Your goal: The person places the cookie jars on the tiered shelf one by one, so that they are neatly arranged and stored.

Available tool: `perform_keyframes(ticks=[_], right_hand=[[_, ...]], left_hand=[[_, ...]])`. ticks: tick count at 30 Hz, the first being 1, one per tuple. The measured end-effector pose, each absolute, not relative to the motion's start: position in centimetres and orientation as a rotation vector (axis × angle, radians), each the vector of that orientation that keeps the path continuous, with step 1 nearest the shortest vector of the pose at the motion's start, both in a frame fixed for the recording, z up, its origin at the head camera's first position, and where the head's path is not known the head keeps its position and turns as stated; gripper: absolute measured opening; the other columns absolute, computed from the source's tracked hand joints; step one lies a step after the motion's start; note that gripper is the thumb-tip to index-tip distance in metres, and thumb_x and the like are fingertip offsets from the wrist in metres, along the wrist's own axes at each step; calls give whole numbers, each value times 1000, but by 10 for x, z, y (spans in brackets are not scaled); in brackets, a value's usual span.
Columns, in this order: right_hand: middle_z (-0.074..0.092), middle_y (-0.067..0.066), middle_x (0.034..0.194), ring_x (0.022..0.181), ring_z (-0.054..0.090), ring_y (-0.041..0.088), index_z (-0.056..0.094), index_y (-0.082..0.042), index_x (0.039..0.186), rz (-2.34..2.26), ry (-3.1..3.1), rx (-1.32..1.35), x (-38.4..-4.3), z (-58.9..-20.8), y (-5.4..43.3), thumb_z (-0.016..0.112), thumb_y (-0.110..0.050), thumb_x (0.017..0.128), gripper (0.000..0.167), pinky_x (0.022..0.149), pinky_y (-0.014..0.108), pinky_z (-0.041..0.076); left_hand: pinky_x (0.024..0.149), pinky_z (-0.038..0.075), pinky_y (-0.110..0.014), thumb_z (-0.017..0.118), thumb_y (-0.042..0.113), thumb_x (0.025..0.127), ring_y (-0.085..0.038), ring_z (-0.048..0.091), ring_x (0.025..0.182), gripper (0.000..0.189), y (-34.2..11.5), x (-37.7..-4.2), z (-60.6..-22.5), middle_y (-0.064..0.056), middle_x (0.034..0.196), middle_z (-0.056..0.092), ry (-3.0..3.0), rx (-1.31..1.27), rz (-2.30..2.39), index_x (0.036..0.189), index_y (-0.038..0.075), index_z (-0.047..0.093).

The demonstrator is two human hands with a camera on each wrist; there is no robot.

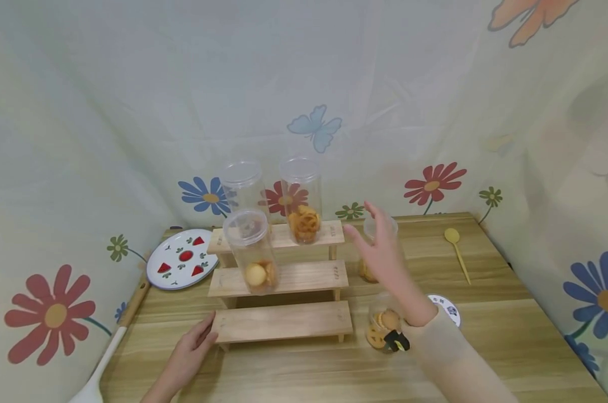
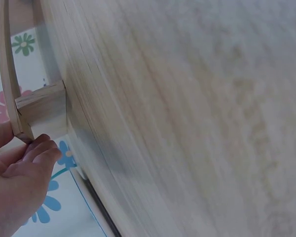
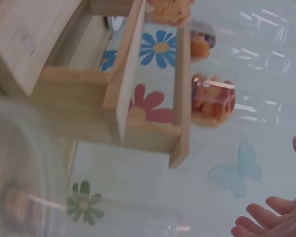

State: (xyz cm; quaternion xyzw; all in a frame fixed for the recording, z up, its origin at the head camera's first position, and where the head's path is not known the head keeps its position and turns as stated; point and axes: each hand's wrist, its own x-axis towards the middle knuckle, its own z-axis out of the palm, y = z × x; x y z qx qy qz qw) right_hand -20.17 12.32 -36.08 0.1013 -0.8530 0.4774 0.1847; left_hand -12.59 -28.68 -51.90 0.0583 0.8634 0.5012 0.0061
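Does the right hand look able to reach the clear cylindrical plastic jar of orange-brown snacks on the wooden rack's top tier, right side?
Likely yes: the right hand is empty, raised to the jar's right, and nothing appears to stand between them.

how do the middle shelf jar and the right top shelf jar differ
The lower clear cylindrical jar, on the pale wooden middle shelf, stands nearer the viewer than the upper clear cylindrical jar, on the pale wooden top shelf. The lower jar shows a round pale biscuit; the upper jar shows orange-brown curled snacks. Both are lidded and filled only near the bottom.
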Motion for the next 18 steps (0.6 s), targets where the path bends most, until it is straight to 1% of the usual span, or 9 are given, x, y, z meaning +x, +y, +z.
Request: perform_keyframes(ticks=[1, 5, 9, 12, 14, 18], right_hand=[[34, 12, 148, 136, 29, 30, 29, -10, 150, 1328, -2416, 266, -203, -362, 127, 59, -48, 93, 74, 110, 53, 28], [30, 15, 150, 137, 26, 34, 28, -9, 150, 1278, -2474, 196, -209, -369, 142, 59, -53, 91, 80, 109, 58, 25], [25, 20, 151, 137, 21, 40, 27, -5, 150, 1265, -2508, 156, -217, -377, 156, 62, -47, 92, 80, 107, 64, 23], [22, 22, 152, 137, 18, 43, 25, -2, 150, 1279, -2547, 122, -221, -382, 166, 64, -44, 92, 81, 106, 66, 22], [19, 24, 152, 136, 19, 44, 23, -2, 150, 1295, -2583, 94, -223, -384, 171, 64, -43, 92, 83, 105, 67, 24], [21, 30, 147, 129, 27, 47, 17, 1, 151, 1325, -2645, 56, -227, -390, 178, 65, -41, 92, 87, 99, 66, 33]], left_hand=[[96, 36, -15, 56, 11, 99, -32, 41, 127, 49, -287, -126, -519, -27, 143, 39, 2702, 180, 1566, 139, -12, 40], [98, 37, -18, 55, 11, 99, -33, 40, 127, 49, -285, -126, -518, -27, 143, 38, 2696, 182, 1561, 139, -13, 39], [97, 37, -17, 55, 12, 99, -32, 41, 127, 49, -285, -127, -519, -26, 144, 38, 2702, 167, 1546, 139, -12, 39], [96, 36, -15, 56, 12, 99, -32, 41, 127, 49, -286, -128, -520, -26, 143, 39, 2708, 172, 1544, 139, -12, 40], [96, 37, -14, 56, 12, 99, -32, 41, 126, 49, -287, -128, -520, -27, 143, 39, 2708, 177, 1546, 139, -13, 40], [97, 39, -19, 56, 11, 99, -33, 42, 126, 49, -287, -127, -518, -27, 143, 39, 2714, 181, 1539, 138, -13, 40]])
